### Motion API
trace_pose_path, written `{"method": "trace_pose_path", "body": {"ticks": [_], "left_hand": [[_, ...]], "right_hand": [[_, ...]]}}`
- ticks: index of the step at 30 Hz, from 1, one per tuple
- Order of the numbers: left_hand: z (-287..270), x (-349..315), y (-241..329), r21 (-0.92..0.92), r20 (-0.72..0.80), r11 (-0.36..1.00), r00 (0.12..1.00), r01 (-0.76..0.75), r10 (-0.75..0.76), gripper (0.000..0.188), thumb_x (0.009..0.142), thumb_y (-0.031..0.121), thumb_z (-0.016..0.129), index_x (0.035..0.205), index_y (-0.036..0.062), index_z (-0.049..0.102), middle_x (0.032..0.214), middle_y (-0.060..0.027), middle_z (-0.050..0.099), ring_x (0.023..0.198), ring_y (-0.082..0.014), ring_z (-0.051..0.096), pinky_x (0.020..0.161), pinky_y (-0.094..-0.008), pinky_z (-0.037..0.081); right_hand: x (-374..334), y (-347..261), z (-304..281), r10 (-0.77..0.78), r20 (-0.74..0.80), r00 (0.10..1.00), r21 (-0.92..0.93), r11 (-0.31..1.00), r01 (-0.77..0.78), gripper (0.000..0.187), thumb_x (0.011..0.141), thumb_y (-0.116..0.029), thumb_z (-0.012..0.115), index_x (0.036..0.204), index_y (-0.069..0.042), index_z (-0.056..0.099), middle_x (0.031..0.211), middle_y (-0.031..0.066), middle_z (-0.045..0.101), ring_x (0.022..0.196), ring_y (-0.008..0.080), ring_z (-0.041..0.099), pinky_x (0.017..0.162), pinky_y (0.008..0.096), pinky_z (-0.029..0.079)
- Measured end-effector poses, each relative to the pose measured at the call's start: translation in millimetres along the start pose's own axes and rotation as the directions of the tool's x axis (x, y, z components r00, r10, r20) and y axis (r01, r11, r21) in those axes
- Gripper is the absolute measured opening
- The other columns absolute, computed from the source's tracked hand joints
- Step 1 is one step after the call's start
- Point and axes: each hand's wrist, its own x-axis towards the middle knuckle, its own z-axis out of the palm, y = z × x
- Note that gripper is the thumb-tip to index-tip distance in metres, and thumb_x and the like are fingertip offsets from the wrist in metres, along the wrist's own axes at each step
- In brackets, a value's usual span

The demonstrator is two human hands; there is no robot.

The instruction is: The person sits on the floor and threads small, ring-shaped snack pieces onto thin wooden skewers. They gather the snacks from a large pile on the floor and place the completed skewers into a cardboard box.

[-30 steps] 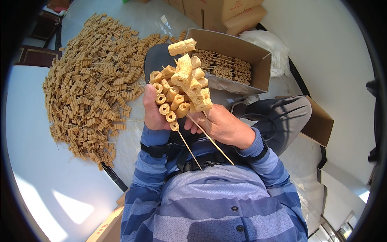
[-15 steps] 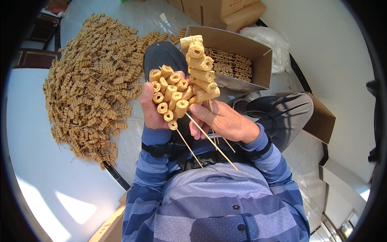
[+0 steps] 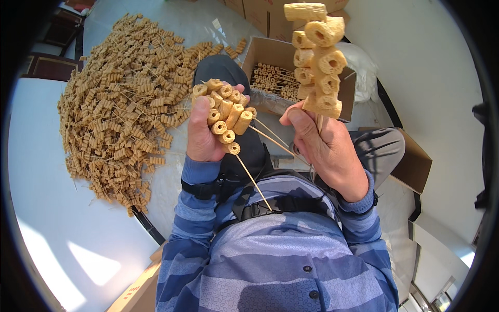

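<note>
In my left hand (image 3: 204,132) I grip a bundle of skewers (image 3: 224,110) threaded with tan, hollow, tube-shaped rolls; their thin sticks point down and to the right. My right hand (image 3: 332,153) is closed round the sticks of other skewers (image 3: 321,62), raised upright with the rolls stacked above my fist. The two bundles are apart. Behind the raised skewers stands an open cardboard box (image 3: 340,96), holding rows of similar skewers (image 3: 275,80) laid flat. The raised bundle hides part of the box.
A large heap of loose skewers (image 3: 119,114) covers the floor at the left. More cardboard boxes (image 3: 254,15) stand at the back, beside a clear plastic bag (image 3: 361,67). Another open box (image 3: 413,158) sits right of my bent knee (image 3: 382,148).
My right hand has drawn away from the left, moving right and up with its skewers. The left hand keeps its bundle at nearly the same place.
</note>
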Motion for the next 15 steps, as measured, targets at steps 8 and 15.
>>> {"method": "trace_pose_path", "body": {"ticks": [8, 15], "left_hand": [[12.7, 8.5, 1.9, 0.178, -0.047, 0.98, 0.994, -0.093, 0.103, 0.062, 0.102, 0.054, 0.049, 0.137, 0.0029, 0.05, 0.123, -0.0134, 0.066, 0.11, -0.0248, 0.067, 0.096, -0.0374, 0.055], [18.1, -0.6, -11.3, 0.096, -0.062, 0.988, 0.99, -0.123, 0.129, 0.058, 0.099, 0.051, 0.058, 0.128, 0.0019, 0.054, 0.118, -0.009, 0.067, 0.104, -0.0208, 0.068, 0.091, -0.0337, 0.057]], "right_hand": [[31.8, 1.3, 43.0, -0.008, 0.236, 0.972, 0.204, 0.978, -0.041, 0.029, 0.104, -0.025, 0.054, 0.122, -0.002, 0.058, 0.105, 0.0171, 0.069, 0.094, 0.0355, 0.068, 0.084, 0.0413, 0.052], [28.7, 17.5, 49.0, 0.156, 0.389, 0.908, 0.575, 0.729, -0.372, 0.036, 0.109, -0.038, 0.043, 0.108, -0.006, 0.06, 0.063, -0.0024, 0.045, 0.051, 0.0058, 0.04, 0.048, 0.0232, 0.034]]}}
